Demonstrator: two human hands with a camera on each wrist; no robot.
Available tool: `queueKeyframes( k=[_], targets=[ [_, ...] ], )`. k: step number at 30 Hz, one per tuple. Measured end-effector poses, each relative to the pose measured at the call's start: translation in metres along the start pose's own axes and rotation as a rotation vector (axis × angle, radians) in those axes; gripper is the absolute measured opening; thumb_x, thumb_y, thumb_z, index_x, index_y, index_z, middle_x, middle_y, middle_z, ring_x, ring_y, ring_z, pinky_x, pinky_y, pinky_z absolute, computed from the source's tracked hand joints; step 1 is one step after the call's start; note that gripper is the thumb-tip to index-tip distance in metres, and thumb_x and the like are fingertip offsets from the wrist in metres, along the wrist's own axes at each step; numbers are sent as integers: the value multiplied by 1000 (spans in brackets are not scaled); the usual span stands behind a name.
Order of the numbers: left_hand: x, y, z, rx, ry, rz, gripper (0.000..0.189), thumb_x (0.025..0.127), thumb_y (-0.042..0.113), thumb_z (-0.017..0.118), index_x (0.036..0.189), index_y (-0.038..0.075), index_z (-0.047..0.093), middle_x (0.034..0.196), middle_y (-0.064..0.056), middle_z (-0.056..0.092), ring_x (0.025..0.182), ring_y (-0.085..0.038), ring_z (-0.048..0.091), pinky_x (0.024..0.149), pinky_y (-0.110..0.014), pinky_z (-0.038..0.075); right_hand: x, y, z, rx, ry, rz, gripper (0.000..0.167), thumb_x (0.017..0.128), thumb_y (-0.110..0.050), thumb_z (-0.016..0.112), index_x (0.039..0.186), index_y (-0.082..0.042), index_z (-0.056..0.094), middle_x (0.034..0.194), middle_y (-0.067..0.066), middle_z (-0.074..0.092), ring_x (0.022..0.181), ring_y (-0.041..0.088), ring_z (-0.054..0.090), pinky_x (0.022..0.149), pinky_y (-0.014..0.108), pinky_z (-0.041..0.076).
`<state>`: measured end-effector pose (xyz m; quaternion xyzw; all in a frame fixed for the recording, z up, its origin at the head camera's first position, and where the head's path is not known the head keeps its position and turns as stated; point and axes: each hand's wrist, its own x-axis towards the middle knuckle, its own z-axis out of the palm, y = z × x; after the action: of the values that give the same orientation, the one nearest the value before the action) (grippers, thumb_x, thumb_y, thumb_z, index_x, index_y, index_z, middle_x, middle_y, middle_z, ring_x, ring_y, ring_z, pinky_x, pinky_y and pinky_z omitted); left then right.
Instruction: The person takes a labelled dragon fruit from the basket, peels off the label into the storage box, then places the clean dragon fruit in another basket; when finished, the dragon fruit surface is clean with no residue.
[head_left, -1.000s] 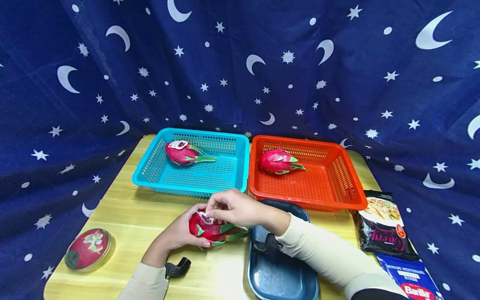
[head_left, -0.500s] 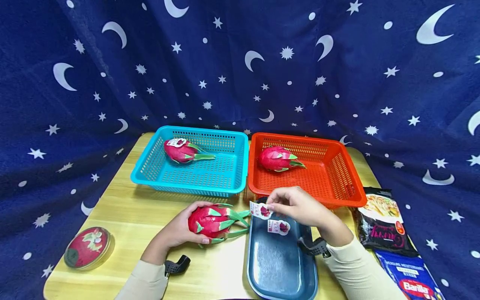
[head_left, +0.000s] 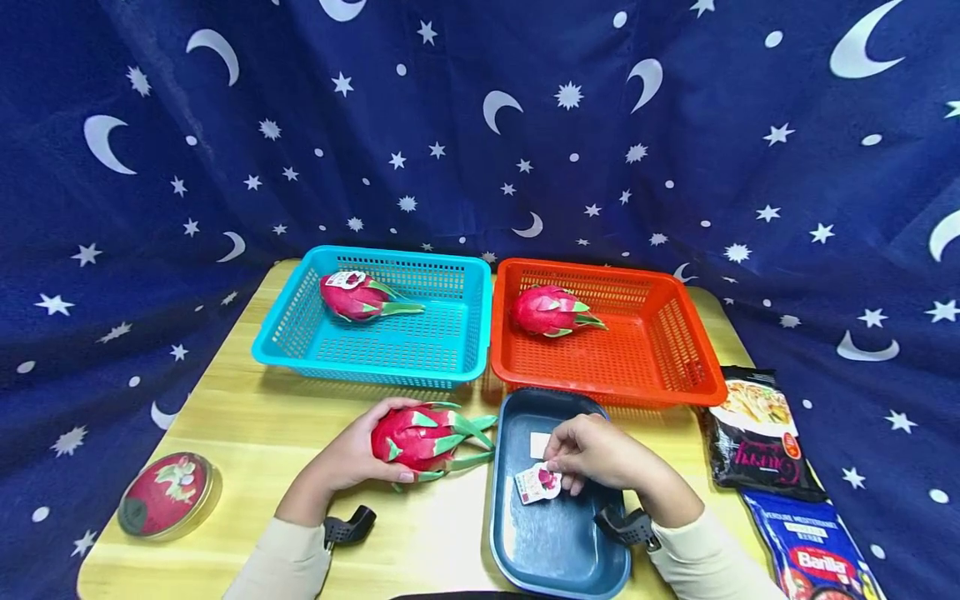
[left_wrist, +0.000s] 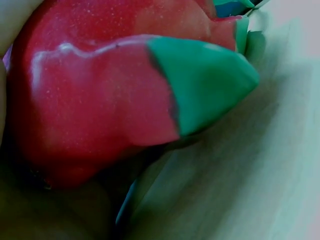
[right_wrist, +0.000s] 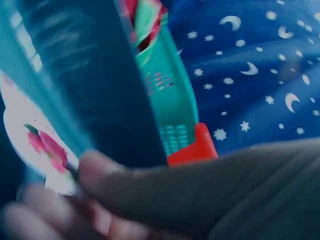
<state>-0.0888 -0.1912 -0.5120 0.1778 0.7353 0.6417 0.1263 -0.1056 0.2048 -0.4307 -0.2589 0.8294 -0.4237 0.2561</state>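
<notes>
A dragon fruit (head_left: 420, 437) with green leaf tips lies on the table, and my left hand (head_left: 360, 454) grips its rounded end. The same fruit (left_wrist: 100, 100) fills much of the left wrist view. Over the dark blue tray (head_left: 551, 558) my right hand (head_left: 596, 454) pinches a white sticker (head_left: 534, 485) with a dragon fruit picture. Thumb and fingers hold its edge in the right wrist view, where the sticker (right_wrist: 37, 135) looks blurred. A second white sticker (head_left: 538, 445) lies in the tray, partly hidden behind the right hand.
Behind stand a light blue basket (head_left: 375, 379) with a stickered dragon fruit (head_left: 356, 297) and a red basket (head_left: 622, 387) with another dragon fruit (head_left: 551, 311). A round lidded container (head_left: 167, 496) sits at left. Two food packets, one black (head_left: 761, 433) and one blue (head_left: 810, 542), lie at right.
My right hand has pulled the sticker off the fruit and carried it rightward, then down over the dark blue tray. The left hand keeps its grip on the dragon fruit.
</notes>
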Motion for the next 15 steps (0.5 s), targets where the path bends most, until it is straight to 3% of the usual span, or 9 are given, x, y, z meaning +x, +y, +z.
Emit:
queueKeyframes(
  k=[4, 8, 12, 15],
  targets=[
    [1, 1, 0, 0, -7, 3, 91, 72, 13, 99, 149, 20, 51, 142, -14, 54, 125, -38, 54, 93, -42, 59, -3, -2, 3, -191, 94, 14, 16, 89, 6, 78, 83, -5, 68, 60, -4, 63, 46, 13, 63, 44, 27, 54],
    [2, 2, 0, -19, -12, -4, 91, 72, 12, 99, 149, 20, 51, 142, -14, 54, 126, -37, 54, 95, -43, 58, -10, -9, -1, -292, 102, 12, 16, 91, -2, 80, 80, -7, 70, 58, -7, 59, 43, 7, 58, 42, 24, 51],
    [1, 3, 1, -35, -23, -11, 91, 72, 12, 98, 150, 20, 51, 143, -14, 53, 127, -37, 53, 96, -43, 57, -20, -12, -10, -199, 147, 31, 12, 97, -13, 78, 89, -5, 75, 62, -3, 63, 46, 13, 62, 43, 30, 54],
    [1, 3, 1, -46, -21, -8, 92, 72, 12, 99, 149, 20, 51, 143, -14, 54, 127, -38, 53, 95, -43, 58, -27, -6, -17, 21, 301, 79, 20, 101, -17, 74, 100, 4, 74, 74, 10, 69, 54, 24, 67, 46, 37, 58]
  ],
)
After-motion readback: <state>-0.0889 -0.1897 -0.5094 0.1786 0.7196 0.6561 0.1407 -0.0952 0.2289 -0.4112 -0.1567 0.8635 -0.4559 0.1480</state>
